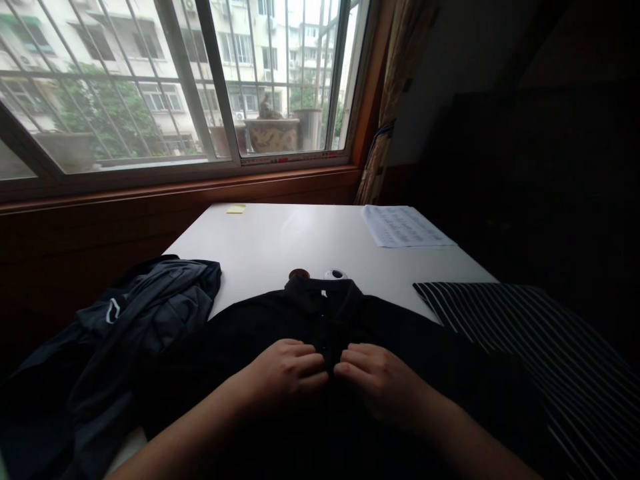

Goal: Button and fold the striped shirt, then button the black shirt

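Note:
A black collared shirt (400,320) lies spread on the white table, its collar pointing away from me and a small white label inside the neck. Over its front placket, my left hand (293,370) is closed with the fingers curled onto the dark cloth. Facing it from the other side of the placket, my right hand (373,377) is closed too, its fingertips on the fabric. A narrow gap separates the two hands. Small buttons show faintly above them. What lies under the fingertips is hidden.
Dark grey clothing (165,300) is heaped at the left, and striped black cloth (505,320) lies at the right. Beyond the collar are a brown round object (299,273) and a white roll (335,274). Papers (405,227) and a yellow note (236,209) rest on the table (300,233).

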`<state>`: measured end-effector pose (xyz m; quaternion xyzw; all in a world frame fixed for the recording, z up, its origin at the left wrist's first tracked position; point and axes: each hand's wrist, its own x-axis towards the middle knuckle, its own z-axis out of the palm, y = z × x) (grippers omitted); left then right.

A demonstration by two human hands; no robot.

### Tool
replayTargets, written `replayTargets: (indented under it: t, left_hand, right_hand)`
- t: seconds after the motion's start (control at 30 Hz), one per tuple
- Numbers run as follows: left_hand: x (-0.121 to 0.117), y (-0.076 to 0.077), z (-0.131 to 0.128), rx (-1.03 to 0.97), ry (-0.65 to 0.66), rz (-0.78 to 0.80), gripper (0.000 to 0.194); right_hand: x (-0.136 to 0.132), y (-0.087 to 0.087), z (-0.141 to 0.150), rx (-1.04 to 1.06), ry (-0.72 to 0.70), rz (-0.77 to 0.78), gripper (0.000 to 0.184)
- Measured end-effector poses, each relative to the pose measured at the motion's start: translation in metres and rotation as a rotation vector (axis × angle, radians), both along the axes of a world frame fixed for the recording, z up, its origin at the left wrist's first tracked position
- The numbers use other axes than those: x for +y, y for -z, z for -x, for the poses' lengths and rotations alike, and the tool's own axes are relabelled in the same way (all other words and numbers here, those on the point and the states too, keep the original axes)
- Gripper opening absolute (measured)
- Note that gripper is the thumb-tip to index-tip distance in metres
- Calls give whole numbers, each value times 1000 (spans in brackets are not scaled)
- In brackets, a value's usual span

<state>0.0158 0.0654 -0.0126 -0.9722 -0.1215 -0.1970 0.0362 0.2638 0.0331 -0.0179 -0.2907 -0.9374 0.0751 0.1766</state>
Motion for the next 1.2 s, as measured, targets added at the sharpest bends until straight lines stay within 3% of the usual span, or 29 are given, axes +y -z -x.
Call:
replayTargets:
  t: [0.2,0.43,0.6,0.73,1.2]
  left_hand:
    - [1,8,0,-45,-1,4,13]
    - [2,11,1,-68,21,4,16]
    - [0,7,0,-67,17,-3,17]
    - [-2,4,-2,-88,24,-36,15]
    - [-3,4,0,-84,33,-32,8]
  right_hand:
    - [-3,0,3,13,52,-9,16]
    - [-15,-22,12,-159,186,87,12]
    - [-21,-8,10,-50,219,99,13]
    - [-21,3,3,43,161,81,15]
    - [-17,10,-4,238,109,104,15]
